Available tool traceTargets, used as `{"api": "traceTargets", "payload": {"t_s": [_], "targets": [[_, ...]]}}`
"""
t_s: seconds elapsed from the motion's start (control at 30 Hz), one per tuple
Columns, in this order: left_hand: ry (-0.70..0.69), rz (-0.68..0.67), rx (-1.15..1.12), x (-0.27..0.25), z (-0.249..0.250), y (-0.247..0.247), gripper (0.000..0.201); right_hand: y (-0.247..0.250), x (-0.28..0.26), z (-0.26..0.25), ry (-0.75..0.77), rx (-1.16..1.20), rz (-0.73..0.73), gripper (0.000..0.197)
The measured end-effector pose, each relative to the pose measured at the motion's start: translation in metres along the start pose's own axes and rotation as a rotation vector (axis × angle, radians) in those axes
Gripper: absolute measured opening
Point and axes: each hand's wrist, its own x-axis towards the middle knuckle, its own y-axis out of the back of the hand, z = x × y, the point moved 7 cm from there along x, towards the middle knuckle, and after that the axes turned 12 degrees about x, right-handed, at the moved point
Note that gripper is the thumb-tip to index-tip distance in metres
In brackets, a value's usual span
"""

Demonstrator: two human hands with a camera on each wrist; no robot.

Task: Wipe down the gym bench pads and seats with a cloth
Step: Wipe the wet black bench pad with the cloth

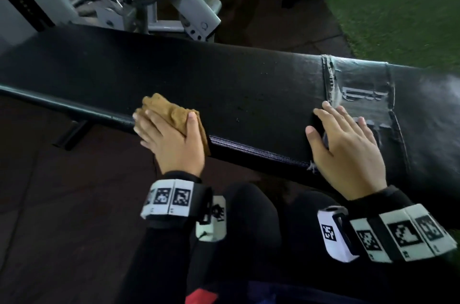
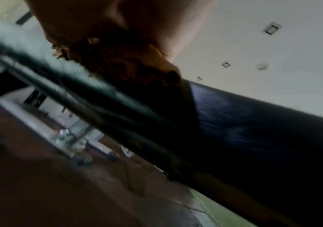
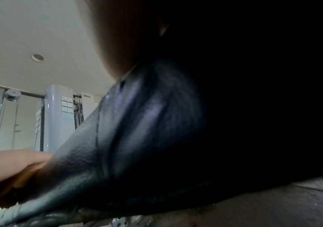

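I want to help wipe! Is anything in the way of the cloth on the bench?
Only the right hand, resting flat on the bench pad near the taped patch. The left hand presses the brown cloth at the near edge; the pad between looks bare.

The left hand [image 1: 171,139] is pressing the cloth [image 1: 171,111] at the worktop's [image 1: 249,94] near edge, fingers extended; the right hand [image 1: 348,152] is lying flat, fingers spread, further along it

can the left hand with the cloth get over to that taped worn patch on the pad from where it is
Probably yes. The left hand presses the brown cloth at the bench pad's near edge, and bare pad lies between. The right hand lies flat beside the taped patch and may need to shift.
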Motion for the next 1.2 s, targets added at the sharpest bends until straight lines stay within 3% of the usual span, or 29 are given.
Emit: {"api": "traceTargets", "payload": {"t_s": [0.23, 0.37, 0.47, 0.57, 0.67, 0.83, 0.93, 1.07, 1.2], "targets": [[-0.366, -0.174, 0.478, 0.036, 0.038, -0.014, 0.076, -0.002, 0.001, 0.001, -0.015, -0.020, 0.024, 0.044], [-0.601, -0.275, 0.476, -0.010, 0.086, -0.045, 0.067, -0.002, 0.001, 0.001, -0.010, -0.030, 0.028, 0.044], [-0.758, -0.277, 0.440, -0.059, 0.096, -0.048, 0.066, -0.002, 0.000, 0.002, -0.001, -0.022, 0.032, 0.046], [-0.791, -0.244, 0.447, -0.072, 0.078, -0.030, 0.069, -0.002, -0.001, 0.002, 0.005, -0.021, 0.040, 0.046], [-0.757, -0.217, 0.485, -0.054, 0.048, -0.010, 0.071, -0.002, -0.001, 0.003, -0.002, -0.029, 0.046, 0.046], [-0.456, -0.146, 0.512, 0.011, 0.005, 0.018, 0.068, -0.003, -0.001, 0.003, -0.009, -0.034, 0.033, 0.045], [-0.344, -0.191, 0.513, 0.041, 0.012, 0.010, 0.064, -0.003, -0.002, 0.002, -0.006, -0.047, 0.019, 0.046], [-0.463, -0.267, 0.653, 0.035, 0.061, -0.027, 0.065, -0.002, -0.002, 0.001, -0.016, -0.056, 0.012, 0.047], [-0.722, -0.309, 0.582, -0.035, 0.101, -0.055, 0.065, -0.001, -0.001, 0.002, -0.028, -0.049, 0.008, 0.048]]}}
